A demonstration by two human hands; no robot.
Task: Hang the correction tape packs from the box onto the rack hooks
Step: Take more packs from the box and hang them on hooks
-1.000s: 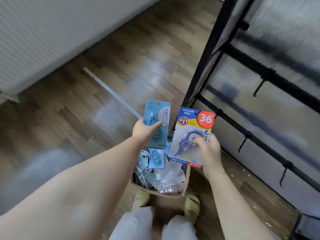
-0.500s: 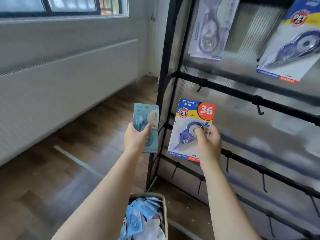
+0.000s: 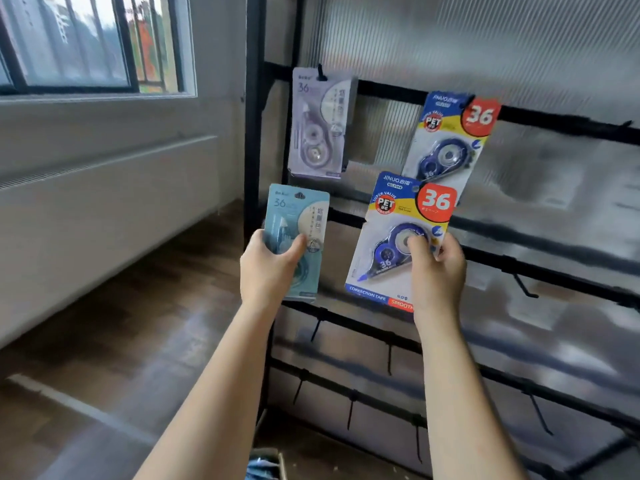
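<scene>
My left hand point(image 3: 268, 268) grips a light blue correction tape pack point(image 3: 303, 216) by its lower half, held upright in front of the rack's left post. My right hand point(image 3: 438, 268) pinches a blue and yellow pack point(image 3: 398, 220) marked 36, tilted slightly right. Both packs are raised before the black rack point(image 3: 381, 90). On the top bar hang a lilac pack point(image 3: 320, 123) on a hook at the left and a second blue and yellow pack point(image 3: 450, 133) to its right. Only a corner of the cardboard box point(image 3: 266, 467) with more packs shows at the bottom edge.
Several bare black hooks point(image 3: 524, 287) stick out from the lower bars. A ribbed translucent panel point(image 3: 485, 39) backs the rack. A window point(image 3: 93, 43) and a white wall unit point(image 3: 104, 209) are on the left, over a dark wood floor point(image 3: 104, 341).
The view has tilted up from the box on the floor to the rack's upper bars. Both hands have risen with their packs toward the hanging packs.
</scene>
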